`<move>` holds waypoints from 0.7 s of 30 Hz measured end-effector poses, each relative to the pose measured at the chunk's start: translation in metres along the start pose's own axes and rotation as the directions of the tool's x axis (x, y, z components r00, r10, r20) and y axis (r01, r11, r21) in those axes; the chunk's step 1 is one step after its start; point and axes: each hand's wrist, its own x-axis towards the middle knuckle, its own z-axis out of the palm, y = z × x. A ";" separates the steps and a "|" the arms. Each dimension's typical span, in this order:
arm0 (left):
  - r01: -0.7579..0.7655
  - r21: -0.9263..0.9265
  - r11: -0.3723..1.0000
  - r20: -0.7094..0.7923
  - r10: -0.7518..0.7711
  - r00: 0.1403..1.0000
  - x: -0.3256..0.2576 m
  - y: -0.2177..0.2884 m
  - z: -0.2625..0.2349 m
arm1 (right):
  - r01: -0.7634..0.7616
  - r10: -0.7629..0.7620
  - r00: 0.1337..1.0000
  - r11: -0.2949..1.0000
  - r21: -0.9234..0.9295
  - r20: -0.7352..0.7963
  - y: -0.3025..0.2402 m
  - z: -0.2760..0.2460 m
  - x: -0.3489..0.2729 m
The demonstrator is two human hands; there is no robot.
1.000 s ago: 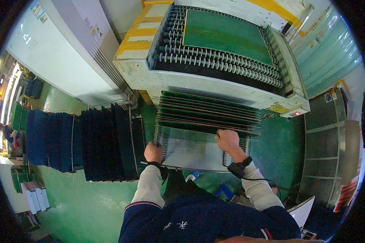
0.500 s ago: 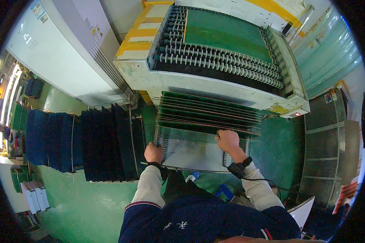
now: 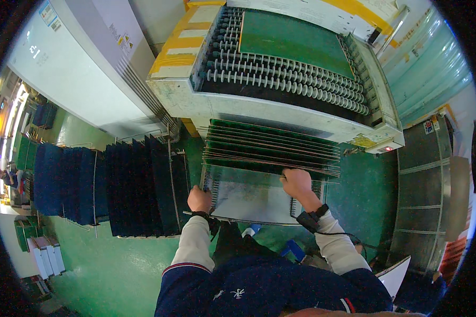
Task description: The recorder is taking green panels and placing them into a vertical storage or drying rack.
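Observation:
A rack (image 3: pixel 248 215) stands in front of me with several thin green boards (image 3: pixel 269 141) upright in its far part. Comb-like slots line its two sides, and a pale grey base shows in the near part. My left hand (image 3: pixel 200 199) is closed at the rack's left side, its fingertips partly hidden. My right hand (image 3: pixel 297 184) is curled closed at the top edge of the nearest board, right of its middle. The fingers face away from me, so their exact hold is hidden.
Beyond the rack stands a roller conveyor machine (image 3: pixel 296 111) carrying a flat green panel (image 3: pixel 296 42). Racks of dark boards (image 3: pixel 140 187) stand at left, beside a tall white cabinet (image 3: pixel 71 58). A grey metal cabinet (image 3: pixel 420 185) is at right. Near my feet lies a blue container (image 3: pixel 292 250).
My hands and the boards stay almost exactly in place. Far off at the left edge, a person has shifted slightly.

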 end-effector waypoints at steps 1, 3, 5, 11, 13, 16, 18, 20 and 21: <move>-0.005 0.002 1.000 -0.003 0.005 1.000 0.000 -0.001 0.000 | 0.005 -0.005 1.000 1.000 -0.002 -0.003 0.000 0.000 0.000; -0.004 0.007 1.000 -0.001 0.004 1.000 -0.001 0.000 0.000 | 0.011 -0.011 1.000 1.000 -0.006 -0.009 0.001 0.000 0.001; 0.001 0.005 1.000 0.009 -0.001 1.000 0.000 0.000 -0.001 | 0.012 -0.012 1.000 1.000 -0.003 -0.008 0.002 0.001 0.001; 0.016 0.001 1.000 0.032 -0.016 0.999 0.001 0.000 -0.001 | 0.012 -0.012 1.000 1.000 -0.016 -0.004 0.002 0.000 0.002; 0.021 0.006 1.000 0.030 -0.021 0.999 0.001 -0.001 -0.001 | 0.014 -0.014 1.000 1.000 -0.015 -0.007 0.000 -0.001 0.002; 0.021 -0.004 1.000 0.004 -0.021 1.000 0.000 0.001 0.001 | 0.017 -0.017 1.000 1.000 -0.011 -0.017 0.002 -0.001 0.002; 0.023 0.000 1.000 0.008 -0.023 1.000 0.001 0.001 0.001 | 0.024 -0.024 0.999 1.000 0.001 -0.026 0.003 -0.001 0.002; 0.027 -0.002 1.000 0.010 -0.027 1.000 0.002 -0.001 0.002 | 0.020 -0.020 1.000 1.000 -0.007 -0.023 0.001 -0.001 0.002; 0.029 -0.006 1.000 0.010 -0.029 1.000 0.003 -0.003 0.002 | 0.019 -0.019 1.000 1.000 -0.011 -0.022 0.000 -0.002 0.002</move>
